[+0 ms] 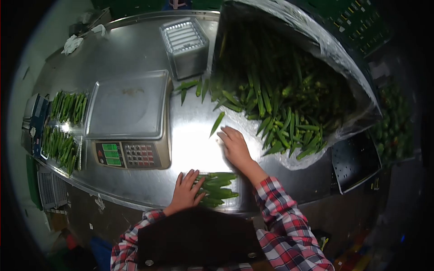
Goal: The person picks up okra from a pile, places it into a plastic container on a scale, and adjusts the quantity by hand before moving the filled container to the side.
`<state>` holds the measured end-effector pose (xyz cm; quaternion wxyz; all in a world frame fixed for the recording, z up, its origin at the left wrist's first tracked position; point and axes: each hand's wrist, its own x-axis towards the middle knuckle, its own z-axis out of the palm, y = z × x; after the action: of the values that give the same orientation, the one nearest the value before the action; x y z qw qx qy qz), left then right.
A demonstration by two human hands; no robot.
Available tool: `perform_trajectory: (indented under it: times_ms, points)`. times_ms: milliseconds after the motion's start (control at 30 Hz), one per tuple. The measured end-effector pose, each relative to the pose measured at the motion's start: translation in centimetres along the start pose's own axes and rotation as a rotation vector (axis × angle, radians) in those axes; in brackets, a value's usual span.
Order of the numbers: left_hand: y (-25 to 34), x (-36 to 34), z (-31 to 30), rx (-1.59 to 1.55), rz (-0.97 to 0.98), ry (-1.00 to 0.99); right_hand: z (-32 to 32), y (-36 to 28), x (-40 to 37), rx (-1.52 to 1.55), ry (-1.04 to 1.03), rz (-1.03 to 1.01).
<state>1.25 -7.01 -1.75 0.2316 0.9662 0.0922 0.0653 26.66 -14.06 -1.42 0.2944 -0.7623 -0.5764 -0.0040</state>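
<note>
My left hand (184, 192) lies with its fingers spread along the left side of a clear plastic tray (239, 203) of okra (220, 186). Its fingertips rest right at the pods, close to the table's front edge. My right hand (236, 147) is over the bright steel tabletop, fingers loosely bent and apart. Just beyond its fingertips lies a single okra pod (217, 123). To the right, a big heap of okra (289, 128) spills out of a plastic-lined crate (334, 47) tipped toward me.
A scale (129, 108) with lit green displays stands left of centre. Behind it is a stack of clear trays (185, 43). Filled okra trays (61, 144) sit at the far left edge. A black perforated crate (356, 160) is at the right.
</note>
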Motion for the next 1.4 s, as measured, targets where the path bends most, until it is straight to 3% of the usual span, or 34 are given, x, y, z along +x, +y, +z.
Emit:
perform_trajectory:
  times_ms: [167, 267, 400, 500, 600, 700, 800, 900, 1033, 1333, 1400]
  points:
    - [-2.7, -2.8, -1.3, -0.046, -0.124, 0.030, 2.7, 3.7, 6.7, -0.283, -0.013, -0.373]
    - [-4.4, -4.0, -0.6, -0.080, -0.128, 0.082, 3.1, 2.0, 9.9, -0.147, -0.259, -0.140]
    - [-5.8, -3.6, 0.0, -0.176, -0.140, 0.143, 6.6, 0.0, 16.5, 0.074, -0.044, 0.497]
    - [-6.2, -3.2, -0.3, -0.178, -0.103, 0.127, 8.8, 0.8, 20.2, -0.155, 0.018, 0.499]
    - [-6.5, -3.0, -0.5, -0.204, -0.098, 0.136, 11.4, 0.3, 22.4, -0.214, 0.052, 0.648]
    - [-6.2, -3.1, -0.5, -0.256, -0.150, 0.170, 9.8, -2.6, 25.0, -0.123, -0.094, 0.906]
    - [-6.1, -3.1, -0.9, -0.267, -0.153, 0.176, 9.0, -3.1, 25.8, -0.182, -0.252, 0.967]
    - [-6.1, -3.2, -0.8, -0.296, -0.168, 0.197, 10.1, -0.5, 22.4, -0.210, -0.311, 0.653]
    - [-5.9, -3.2, -0.9, -0.332, -0.185, 0.215, 11.2, 1.8, 17.1, -0.132, -0.012, 0.310]
    - [-6.3, -3.3, -0.8, -0.383, -0.194, 0.261, 9.1, 0.3, 18.4, -0.205, -0.375, 0.554]
    - [-6.3, -3.5, -0.5, -0.373, -0.206, 0.241, 7.5, 0.4, 15.9, -0.071, -0.308, 0.448]
